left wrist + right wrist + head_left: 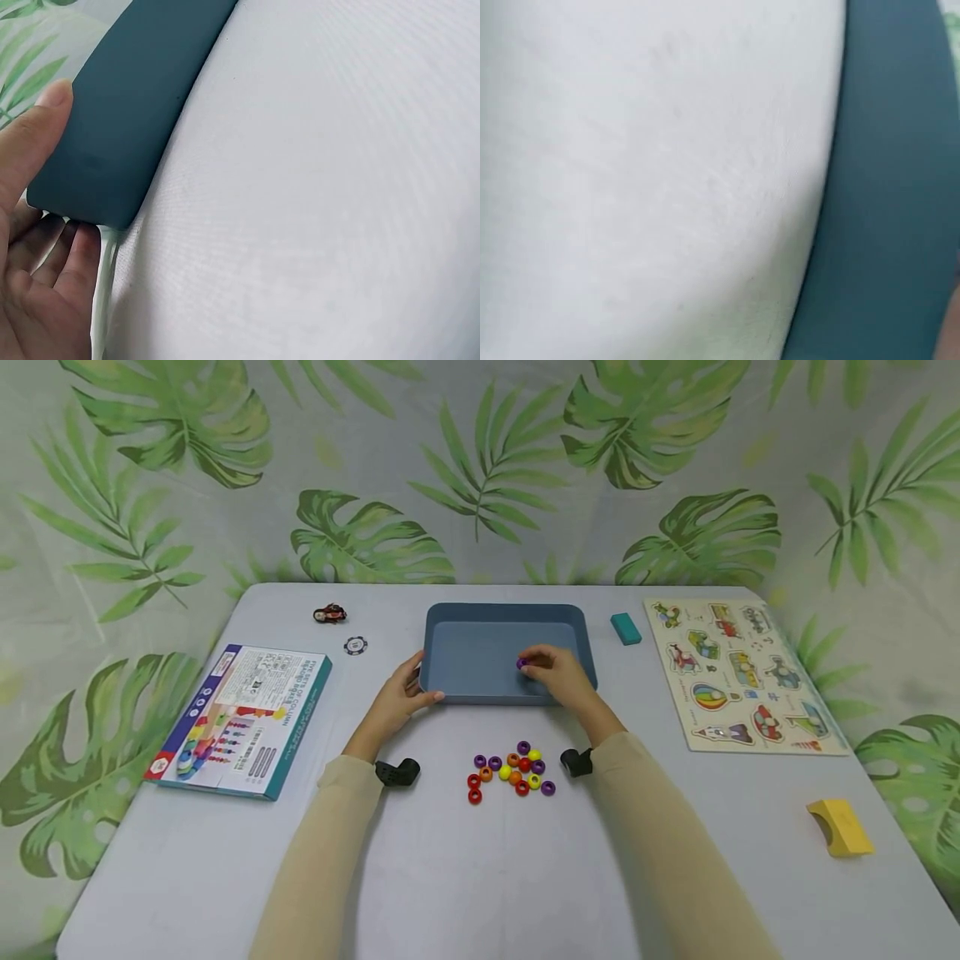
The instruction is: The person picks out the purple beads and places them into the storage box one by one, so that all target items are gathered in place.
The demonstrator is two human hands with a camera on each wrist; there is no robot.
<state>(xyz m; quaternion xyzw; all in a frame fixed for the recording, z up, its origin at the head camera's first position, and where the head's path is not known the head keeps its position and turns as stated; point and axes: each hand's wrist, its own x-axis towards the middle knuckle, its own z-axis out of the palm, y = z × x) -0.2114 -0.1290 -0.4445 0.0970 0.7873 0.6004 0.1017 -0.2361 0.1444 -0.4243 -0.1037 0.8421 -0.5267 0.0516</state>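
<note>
Both arms reach forward across a grey table (465, 877). The left hand (395, 702) cups the near left corner of a blue tray (504, 614), thumb on its wall, fingers relaxed. The right hand (561, 675) reaches over the tray's near wall, palm down, fingertips pinching a purple ring (521, 663) inside the tray. A cluster of coloured rings (513, 772) lies just in front of the tray.

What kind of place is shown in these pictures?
Probably a staged tabletop play or recording setup, not a lived-in room: a plain grey table, a leaf-print cloth backdrop, and children's toys such as coloured rings and a wooden puzzle board.
</note>
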